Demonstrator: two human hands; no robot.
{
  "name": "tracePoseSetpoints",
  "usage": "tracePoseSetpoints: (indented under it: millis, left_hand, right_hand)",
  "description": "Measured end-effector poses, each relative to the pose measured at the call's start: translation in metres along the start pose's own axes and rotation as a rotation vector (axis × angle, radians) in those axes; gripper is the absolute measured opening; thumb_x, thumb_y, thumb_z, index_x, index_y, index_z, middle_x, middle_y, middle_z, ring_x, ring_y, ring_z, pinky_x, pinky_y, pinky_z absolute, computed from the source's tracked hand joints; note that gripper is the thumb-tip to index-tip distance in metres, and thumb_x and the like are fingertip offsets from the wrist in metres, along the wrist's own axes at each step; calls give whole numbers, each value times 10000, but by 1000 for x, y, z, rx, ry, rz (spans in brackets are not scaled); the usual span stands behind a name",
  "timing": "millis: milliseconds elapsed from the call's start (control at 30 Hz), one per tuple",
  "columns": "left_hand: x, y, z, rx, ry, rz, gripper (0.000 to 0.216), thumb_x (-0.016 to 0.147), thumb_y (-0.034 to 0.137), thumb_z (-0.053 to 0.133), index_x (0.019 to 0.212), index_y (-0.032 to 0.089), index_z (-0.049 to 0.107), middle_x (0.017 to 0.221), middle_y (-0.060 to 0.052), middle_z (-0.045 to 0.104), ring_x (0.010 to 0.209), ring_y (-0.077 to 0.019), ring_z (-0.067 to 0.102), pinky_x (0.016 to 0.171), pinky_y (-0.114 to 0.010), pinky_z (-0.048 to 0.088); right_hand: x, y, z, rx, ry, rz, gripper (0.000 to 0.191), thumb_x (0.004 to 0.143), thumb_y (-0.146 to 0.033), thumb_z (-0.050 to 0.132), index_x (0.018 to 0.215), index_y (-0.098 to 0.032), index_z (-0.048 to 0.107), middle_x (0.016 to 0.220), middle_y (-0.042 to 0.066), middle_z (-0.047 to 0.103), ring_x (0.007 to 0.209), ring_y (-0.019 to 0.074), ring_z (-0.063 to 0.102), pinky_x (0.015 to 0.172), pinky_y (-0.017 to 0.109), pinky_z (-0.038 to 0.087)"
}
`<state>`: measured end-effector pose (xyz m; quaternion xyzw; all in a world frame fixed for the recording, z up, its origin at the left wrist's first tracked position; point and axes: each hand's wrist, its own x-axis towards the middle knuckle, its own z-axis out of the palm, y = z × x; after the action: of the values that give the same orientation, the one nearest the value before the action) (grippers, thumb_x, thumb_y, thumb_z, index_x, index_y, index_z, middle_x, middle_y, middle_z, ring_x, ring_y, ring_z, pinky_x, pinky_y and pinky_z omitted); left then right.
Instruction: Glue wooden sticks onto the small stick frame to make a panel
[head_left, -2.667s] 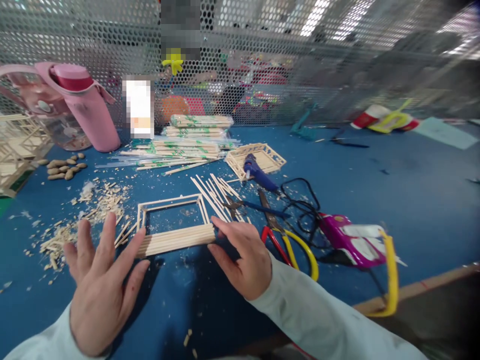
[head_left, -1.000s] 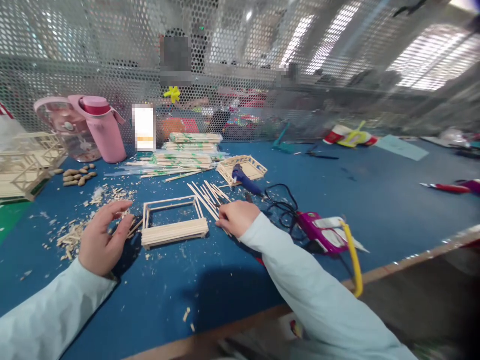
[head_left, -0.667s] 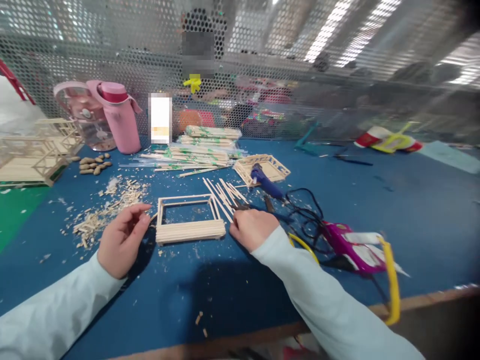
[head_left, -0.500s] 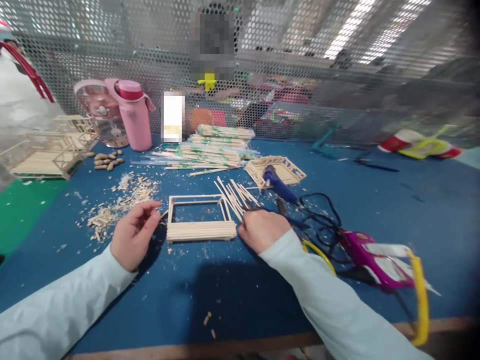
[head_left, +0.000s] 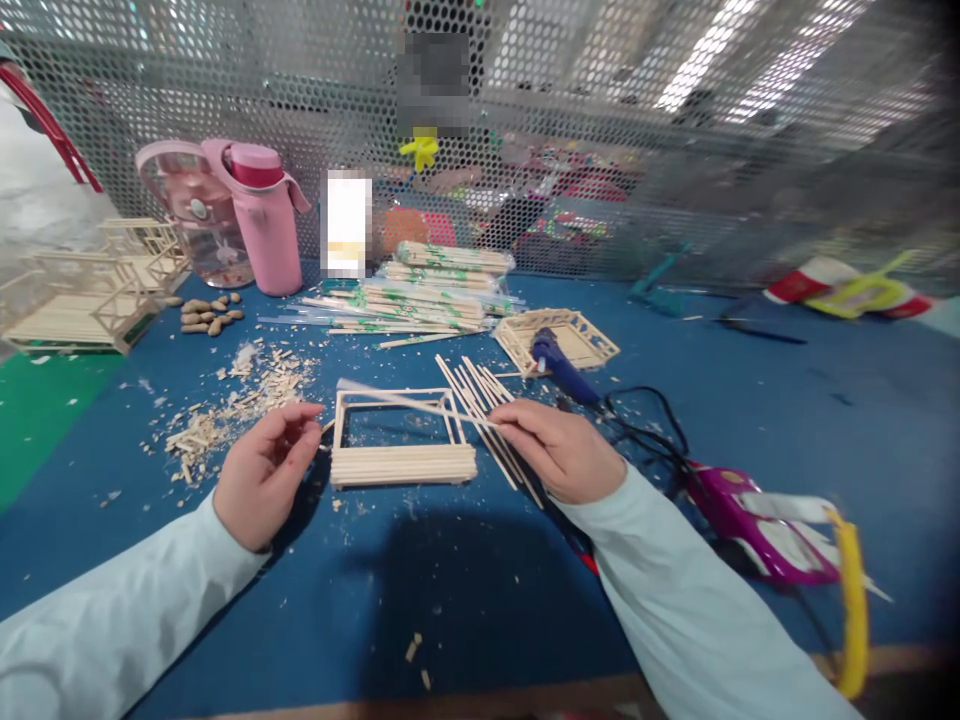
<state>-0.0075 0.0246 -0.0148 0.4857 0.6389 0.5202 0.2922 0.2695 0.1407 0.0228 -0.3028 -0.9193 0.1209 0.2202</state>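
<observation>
A small rectangular frame of wooden sticks (head_left: pixel 403 464) lies on the blue table, its near side covered by a row of sticks laid side by side. My left hand (head_left: pixel 264 470) is beside its left edge, fingers curled in a pinch round a short wooden stick (head_left: pixel 328 427) whose end shows. My right hand (head_left: pixel 564 452) is closed, thumb and forefinger pinching one end of a long pale stick (head_left: pixel 409 402), blurred by motion, which slants left over the frame. Loose wooden sticks (head_left: pixel 480 405) lie fanned out by my right fingers. A dark tool with a red handle (head_left: pixel 587 562) is partly hidden under my right wrist.
Stick offcuts (head_left: pixel 262 385) and peanuts (head_left: pixel 210 316) lie left. Behind are bagged sticks (head_left: pixel 442 290) and a pink bottle (head_left: pixel 266 225). A blue glue gun (head_left: pixel 562 368) rests against a stick tray (head_left: pixel 589 345), its cord trailing right near a purple object (head_left: pixel 739 510).
My right hand has lifted from the dark tool and loose sticks, shifted right, and now holds a long pale stick. My left hand stays nearly in place. The view has shifted slightly.
</observation>
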Motion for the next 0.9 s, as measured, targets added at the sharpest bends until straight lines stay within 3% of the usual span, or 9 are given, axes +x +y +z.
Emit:
tracePoseSetpoints:
  millis: [67, 233, 367, 533, 700, 800, 900]
  left_hand:
    - [-1, 1, -1, 18, -5, -13, 320, 777, 397, 566, 1009, 177, 581, 836, -38, 617, 707, -145, 567, 628, -259, 454]
    - [-4, 10, 0, -59, -23, -116, 415, 704, 465, 625, 994, 174, 566, 746, -8, 593, 618, -116, 546, 553, -225, 458]
    - [-5, 16, 3, -216, -87, -293, 568, 619, 509, 688, 1043, 183, 494, 576, 49, 554, 430, -88, 469, 378, -193, 387]
    - [-4, 11, 4, -387, -248, -485, 612, 670, 510, 659, 1135, 186, 426, 431, 79, 519, 287, -62, 369, 297, -149, 258]
    - [-1, 6, 3, -515, -291, -579, 686, 592, 446, 747, 1137, 162, 443, 446, 64, 538, 320, -56, 407, 296, -122, 280]
    - [1, 6, 2, -552, -275, -631, 623, 579, 360, 777, 1092, 163, 484, 443, 65, 534, 343, -53, 440, 304, -105, 325]
    - [2, 8, 1, -580, -241, -668, 520, 611, 254, 762, 1059, 171, 510, 434, 70, 526, 356, -56, 472, 314, -98, 366]
  right_hand:
    - [0, -2, 2, 90, 14, 54, 165, 861, -247, 383, 826, -203, 539, 776, 52, 636, 701, 151, 594, 639, 256, 446]
    - [-2, -14, 11, 585, 96, 424, 173, 873, -374, 383, 824, -213, 421, 564, -64, 432, 435, 86, 406, 429, 210, 383]
    - [0, -21, 16, 881, 27, 637, 294, 803, -499, 454, 747, -218, 387, 487, -114, 326, 348, 49, 263, 327, 170, 264]
    - [2, -26, 19, 943, -153, 780, 359, 705, -527, 561, 713, -219, 377, 351, -155, 280, 282, 36, 197, 286, 146, 165]
    - [3, -29, 26, 965, -247, 841, 375, 686, -558, 554, 746, -206, 439, 327, -156, 263, 272, 37, 180, 268, 148, 181]
    - [2, -29, 29, 976, -248, 865, 394, 678, -577, 556, 746, -201, 459, 352, -149, 262, 276, 36, 192, 269, 153, 191]
    - [2, -26, 29, 973, -141, 880, 371, 702, -559, 552, 762, -207, 453, 396, -143, 268, 290, 34, 186, 280, 150, 176]
